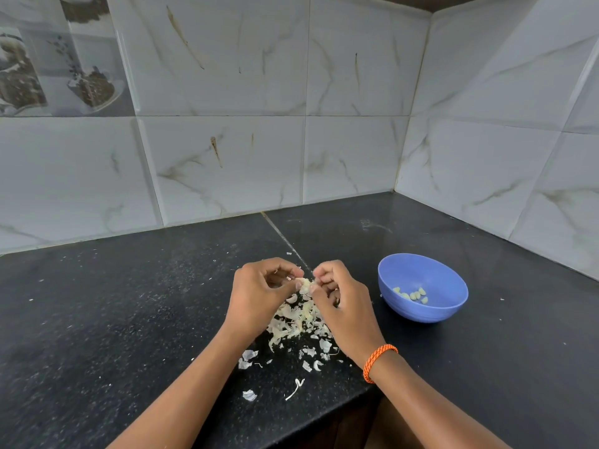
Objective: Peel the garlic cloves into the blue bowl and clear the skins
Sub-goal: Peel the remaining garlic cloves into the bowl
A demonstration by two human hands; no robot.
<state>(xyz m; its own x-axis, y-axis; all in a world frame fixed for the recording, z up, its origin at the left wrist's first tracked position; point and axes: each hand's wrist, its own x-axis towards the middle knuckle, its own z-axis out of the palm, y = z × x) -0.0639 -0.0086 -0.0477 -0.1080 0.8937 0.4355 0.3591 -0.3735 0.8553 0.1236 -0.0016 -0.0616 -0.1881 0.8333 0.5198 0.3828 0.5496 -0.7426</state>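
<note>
A garlic clove (303, 282) is pinched between the curled fingers of the left hand (259, 296) and the right hand (340, 306), above a pile of skins (298, 322) near the worktop's front edge. Peeled cloves (413, 294) are held in the blue bowl (421, 306), just right of the hands.

The garlic clove (303, 282), pale and partly skinned, sits pinched between my fingers (293, 276). Papery skins (296, 322) lie heaped beneath. The blue bowl (422, 287), upright at right, contains several peeled cloves (412, 294).
</note>
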